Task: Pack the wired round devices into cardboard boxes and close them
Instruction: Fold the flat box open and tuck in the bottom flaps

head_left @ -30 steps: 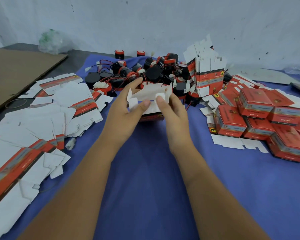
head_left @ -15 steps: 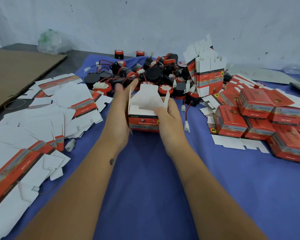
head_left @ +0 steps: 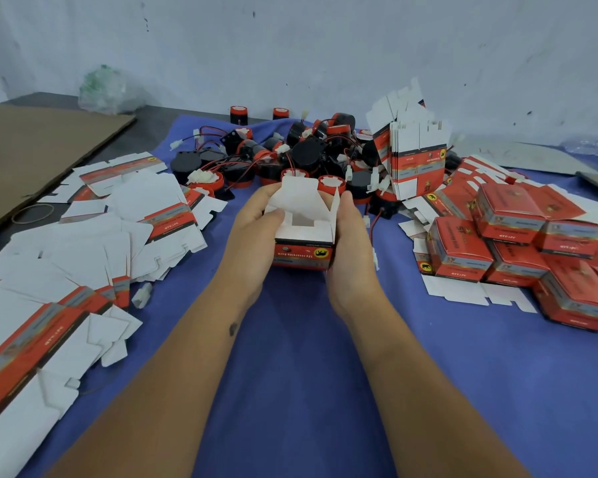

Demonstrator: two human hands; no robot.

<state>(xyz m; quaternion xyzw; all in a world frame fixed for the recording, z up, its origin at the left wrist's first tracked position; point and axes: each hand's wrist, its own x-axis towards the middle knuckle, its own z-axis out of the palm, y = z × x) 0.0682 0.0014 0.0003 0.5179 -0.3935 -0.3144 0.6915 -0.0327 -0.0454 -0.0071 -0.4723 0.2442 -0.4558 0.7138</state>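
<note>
Both hands gripped one small cardboard box (head_left: 304, 250) above the blue cloth (head_left: 304, 374): the left hand (head_left: 256, 236) curled round its left side with the thumb pressing a white top flap inward, and the right hand (head_left: 351, 250) wrapped its right side, fingers hidden behind it. The box stood upright just in front of the pile of round black-and-red wired devices (head_left: 301, 157), its red printed side facing the camera and its white top flaps up and open. Finished red boxes (head_left: 518, 243) lay stacked to the right, flat unfolded cartons (head_left: 83, 243) to the left.
</note>
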